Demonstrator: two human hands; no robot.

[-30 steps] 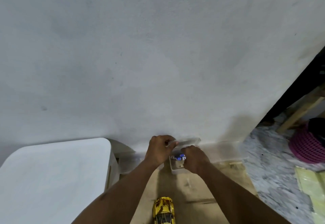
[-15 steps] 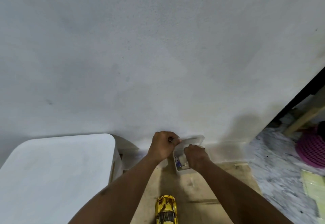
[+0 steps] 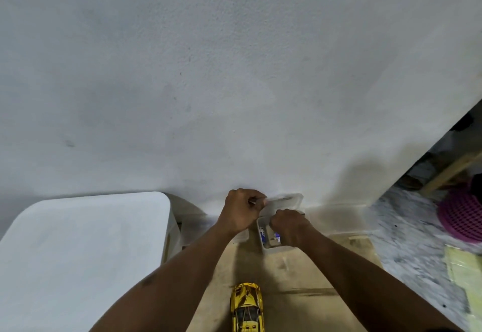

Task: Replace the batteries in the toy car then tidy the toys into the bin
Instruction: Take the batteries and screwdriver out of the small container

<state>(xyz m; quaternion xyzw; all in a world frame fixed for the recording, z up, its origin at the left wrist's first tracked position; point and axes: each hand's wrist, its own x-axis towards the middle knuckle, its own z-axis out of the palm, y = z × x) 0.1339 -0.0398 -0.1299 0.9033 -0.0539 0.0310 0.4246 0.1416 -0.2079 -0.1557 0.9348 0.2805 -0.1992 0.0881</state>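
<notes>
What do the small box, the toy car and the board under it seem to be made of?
Box and lid: clear plastic, likely; its contents show through the wall. Toy car: glossy yellow body with bright reflections, painted metal or plastic, unclear which. Board: matt tan, perhaps plywood; scuffed, faint grain.

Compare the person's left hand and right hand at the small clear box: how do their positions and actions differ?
The left hand pinches the raised lid near the wall; the right hand dips into the open clear box. The left hand's hold is plain; whether the right hand holds anything is hidden. Both have curled fingers and work on one box.
</notes>
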